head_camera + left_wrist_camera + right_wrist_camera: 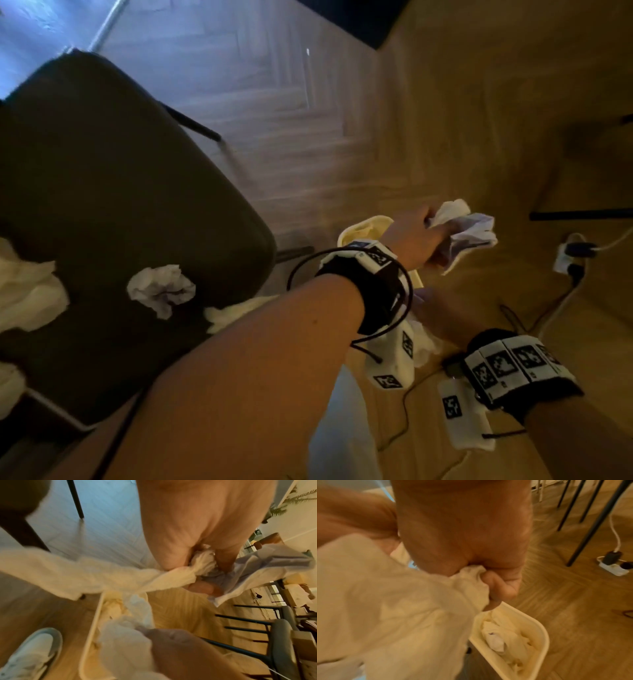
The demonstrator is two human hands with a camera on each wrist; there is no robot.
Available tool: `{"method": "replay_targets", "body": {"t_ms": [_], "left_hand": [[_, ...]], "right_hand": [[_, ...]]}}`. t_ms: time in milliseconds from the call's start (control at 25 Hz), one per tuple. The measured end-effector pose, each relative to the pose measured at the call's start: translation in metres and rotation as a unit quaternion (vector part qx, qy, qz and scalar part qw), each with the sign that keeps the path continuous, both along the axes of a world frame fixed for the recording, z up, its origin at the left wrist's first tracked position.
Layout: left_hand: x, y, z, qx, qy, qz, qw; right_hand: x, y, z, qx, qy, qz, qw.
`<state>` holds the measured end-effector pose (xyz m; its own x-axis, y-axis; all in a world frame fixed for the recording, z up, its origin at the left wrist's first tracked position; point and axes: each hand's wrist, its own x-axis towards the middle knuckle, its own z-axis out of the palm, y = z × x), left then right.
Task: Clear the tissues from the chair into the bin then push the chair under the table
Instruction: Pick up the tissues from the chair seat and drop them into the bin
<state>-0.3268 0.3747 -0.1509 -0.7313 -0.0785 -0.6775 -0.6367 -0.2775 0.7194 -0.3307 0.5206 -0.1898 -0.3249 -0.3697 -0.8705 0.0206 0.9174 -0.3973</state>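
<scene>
A dark chair [120, 205] fills the left of the head view. Crumpled white tissues lie on its seat: one in the middle [161, 289], one at the left edge [27, 291], one at the near edge [233, 313]. My left hand [421, 240] reaches across and grips a bunch of tissues [469, 229] beyond the cream bin [363, 229]. My right hand [442, 315], mostly hidden behind the left wrist, grips a tissue [393, 601] over the bin's rim [544, 635]. Tissues [501, 642] lie inside the bin.
A white power strip [568, 257] with cables lies on the wood floor to the right. Black table legs [590, 527] stand beyond the bin. Other chairs [283, 642] stand further off. My white shoe [30, 653] is beside the bin.
</scene>
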Motion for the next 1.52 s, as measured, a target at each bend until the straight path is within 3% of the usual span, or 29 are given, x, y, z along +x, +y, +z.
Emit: {"method": "replay_targets", "body": {"t_ms": [200,360,520,560,640,680,840,1000,1160,1280,1400,1520], "left_hand": [[-0.036,0.029,0.000,0.069,0.011,0.019,0.997],[-0.046,0.007,-0.002,0.141,0.040,0.123,0.981],[-0.021,0.000,-0.053,0.041,-0.065,0.182,0.980],[-0.009,0.004,-0.076,0.008,-0.101,0.203,0.974],[0.009,0.017,-0.125,0.026,-0.183,0.266,0.946],[0.015,0.025,-0.146,0.024,-0.220,0.258,0.941],[0.021,0.054,-0.203,-0.037,-0.328,0.094,0.939],[0.013,0.058,-0.207,-0.021,-0.364,0.017,0.931],[0.027,0.034,-0.165,-0.089,-0.310,-0.061,0.945],[0.049,-0.002,-0.090,-0.153,-0.232,-0.125,0.952],[0.073,-0.048,-0.004,-0.236,-0.183,-0.210,0.931],[0.121,-0.114,0.062,-0.335,-0.147,-0.195,0.910]], "right_hand": [[-0.014,0.022,0.000,0.081,0.002,0.066,0.995],[-0.010,0.026,-0.024,0.067,-0.060,0.042,0.995],[-0.014,0.030,-0.064,0.089,-0.067,-0.010,0.994],[-0.016,0.029,-0.073,0.090,-0.076,-0.012,0.993],[-0.019,0.030,-0.098,0.103,-0.092,-0.017,0.990],[-0.020,0.032,-0.110,0.111,-0.101,-0.027,0.988],[-0.026,0.037,-0.148,0.136,-0.112,-0.104,0.979],[-0.028,0.043,-0.158,0.136,-0.091,-0.134,0.977],[-0.027,0.038,-0.133,0.097,-0.045,-0.125,0.986],[-0.018,0.007,-0.085,0.030,-0.031,-0.093,0.995],[-0.001,-0.051,-0.018,-0.025,-0.019,0.010,0.999],[0.034,-0.129,0.033,-0.089,0.042,0.151,0.984]]}}
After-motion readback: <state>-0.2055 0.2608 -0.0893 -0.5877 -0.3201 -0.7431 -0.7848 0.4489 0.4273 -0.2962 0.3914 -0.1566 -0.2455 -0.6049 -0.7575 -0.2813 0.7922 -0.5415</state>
